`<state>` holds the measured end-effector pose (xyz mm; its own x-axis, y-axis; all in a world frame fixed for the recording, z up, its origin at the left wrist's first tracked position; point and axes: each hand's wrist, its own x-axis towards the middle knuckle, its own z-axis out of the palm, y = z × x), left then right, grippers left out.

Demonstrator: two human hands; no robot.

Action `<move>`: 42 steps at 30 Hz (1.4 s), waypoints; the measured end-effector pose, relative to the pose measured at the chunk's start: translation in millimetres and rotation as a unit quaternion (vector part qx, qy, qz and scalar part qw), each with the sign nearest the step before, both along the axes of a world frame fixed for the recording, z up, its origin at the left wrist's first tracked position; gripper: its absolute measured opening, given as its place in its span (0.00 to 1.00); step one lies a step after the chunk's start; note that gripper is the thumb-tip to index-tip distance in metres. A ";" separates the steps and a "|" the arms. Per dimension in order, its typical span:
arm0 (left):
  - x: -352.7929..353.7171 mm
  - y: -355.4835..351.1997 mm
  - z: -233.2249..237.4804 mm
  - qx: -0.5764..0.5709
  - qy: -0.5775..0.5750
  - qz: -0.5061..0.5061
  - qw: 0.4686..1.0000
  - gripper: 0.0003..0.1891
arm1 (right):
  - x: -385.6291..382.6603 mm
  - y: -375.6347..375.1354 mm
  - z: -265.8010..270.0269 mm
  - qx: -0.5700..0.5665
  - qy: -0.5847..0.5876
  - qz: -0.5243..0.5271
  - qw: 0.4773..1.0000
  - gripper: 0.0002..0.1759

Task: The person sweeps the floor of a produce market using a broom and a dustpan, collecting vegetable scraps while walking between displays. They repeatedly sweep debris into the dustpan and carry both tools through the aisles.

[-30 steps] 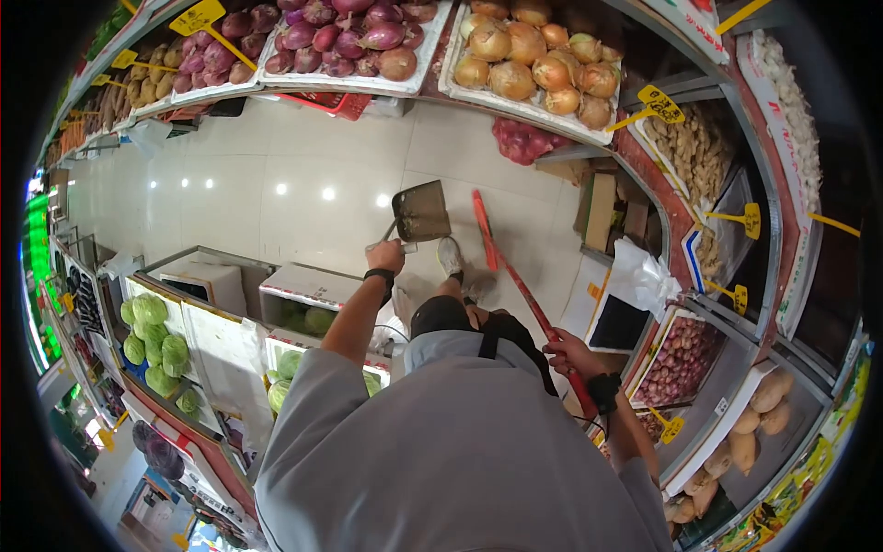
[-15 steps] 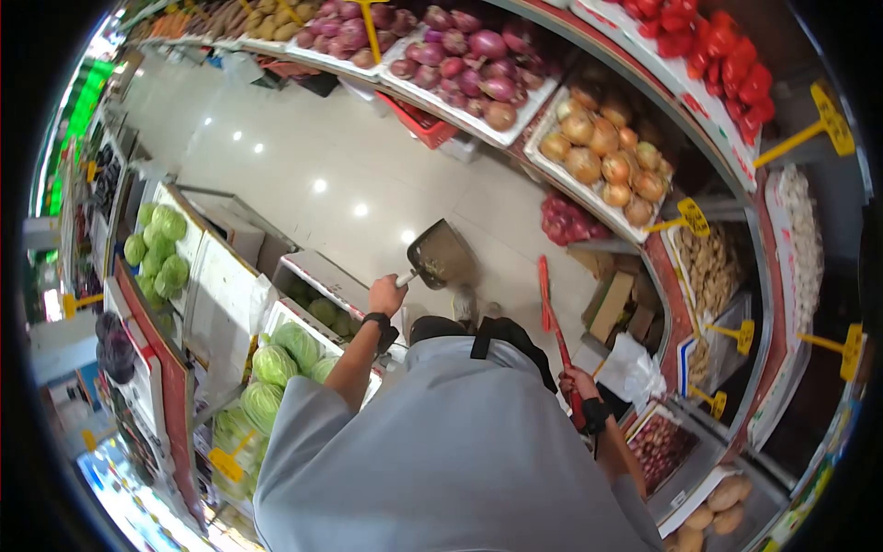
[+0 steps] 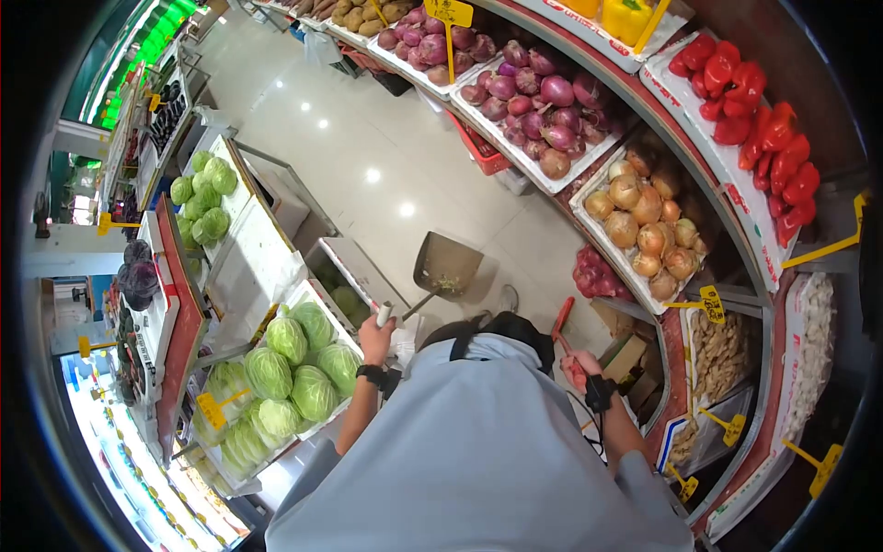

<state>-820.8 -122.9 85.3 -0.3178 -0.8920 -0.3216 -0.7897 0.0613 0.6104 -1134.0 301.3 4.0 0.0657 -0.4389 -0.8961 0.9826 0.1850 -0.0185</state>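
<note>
My left hand (image 3: 374, 339) is closed round the pale handle of a long-handled dustpan (image 3: 448, 264), whose pan hangs over or rests on the tiled floor with small scraps in it. Farther right, my right hand (image 3: 579, 366) grips a red stick (image 3: 563, 317); its lower part is hidden, so I cannot make out what is at its end. Both wrists wear black bands. A shoe (image 3: 509, 298) shows on the floor between the dustpan and the red stick.
Green cabbages (image 3: 287, 340) fill a stand at my left. Red onions (image 3: 543, 101) and yellow onions (image 3: 648, 225) lie in white trays along the curved right shelf, with red peppers (image 3: 768, 138) behind. Cardboard boxes (image 3: 625, 357) stand low at the right.
The view has shifted, so the shelves appear farther right and the cabbages show more fully. The dustpan has turned in view and its scraps are clearer. Both hands keep their holds.
</note>
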 end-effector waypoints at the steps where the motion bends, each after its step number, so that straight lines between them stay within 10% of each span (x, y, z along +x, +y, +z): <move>1: -3.6 2.3 15.0 0.022 0.023 0.029 0.999 0.13 | -9.0 -10.7 2.7 -0.018 0.022 0.034 0.999 0.34; 5: -5.3 2.0 44.6 0.038 0.010 0.096 0.995 0.13 | -30.1 -49.6 -10.3 -0.028 0.054 0.066 0.996 0.37; 9: -13.1 -8.4 70.7 0.003 0.009 0.102 0.995 0.14 | -51.0 -97.2 -3.8 -0.022 0.087 0.072 0.993 0.05; 23: 3.6 -167.9 22.8 -0.022 -0.002 0.043 0.999 0.14 | -37.8 -301.5 48.6 0.050 0.184 0.199 0.961 0.08; 27: 10.3 -223.8 8.7 -0.012 -0.017 -0.017 1.000 0.14 | -28.1 -306.0 81.1 0.130 0.165 0.222 0.952 0.37; 35: 15.5 -278.5 11.5 -0.002 -0.043 -0.044 0.998 0.16 | 22.2 -284.2 76.5 0.183 0.291 0.555 0.757 0.37; 42: 24.8 -287.9 -0.5 0.023 -0.035 0.000 0.999 0.15 | 74.2 -180.8 26.5 0.177 0.454 0.591 0.643 0.24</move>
<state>-796.0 -410.8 84.8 -0.2935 -0.8753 -0.3842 -0.8304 0.0343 0.5562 -1059.8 120.6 30.4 -0.4539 -0.3211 -0.8312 -0.2334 0.9431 -0.2368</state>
